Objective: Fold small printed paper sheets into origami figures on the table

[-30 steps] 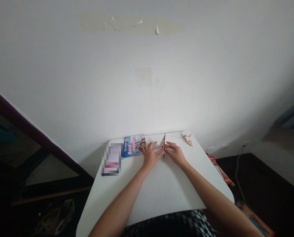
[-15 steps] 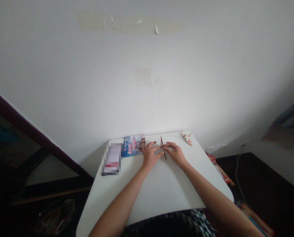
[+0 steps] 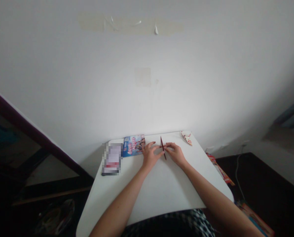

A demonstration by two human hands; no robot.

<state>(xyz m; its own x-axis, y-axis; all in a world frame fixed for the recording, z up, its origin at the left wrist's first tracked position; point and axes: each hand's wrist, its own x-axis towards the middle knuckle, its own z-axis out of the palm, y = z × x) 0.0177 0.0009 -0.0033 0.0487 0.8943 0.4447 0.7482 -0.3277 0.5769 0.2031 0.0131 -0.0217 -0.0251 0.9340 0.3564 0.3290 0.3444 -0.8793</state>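
Between my two hands is a thin, dark red strip [image 3: 163, 148], seen nearly edge-on; it looks like a narrow folded piece, perhaps paper, though its kind is not clear. My left hand [image 3: 151, 155] pinches it from the left with thumb and fingertips. From the right, my right hand [image 3: 174, 153] grips the same piece at about its middle. Both hands are over the far half of the white table [image 3: 161, 191]. Just left of my left hand lies a blue printed leaflet [image 3: 133, 145] with red and white lettering.
A phone-like slab [image 3: 112, 159], its face pixelated, lies at the table's left edge. A crumpled white and red wrapper-like piece [image 3: 186, 138] sits at the far right corner. The wall [image 3: 147, 105] rises behind the table. Right of it, a cable [image 3: 238, 171] hangs to the floor.
The dark red piece has turned slightly and looks a little wider. Both hands keep nearly the same place and grip.
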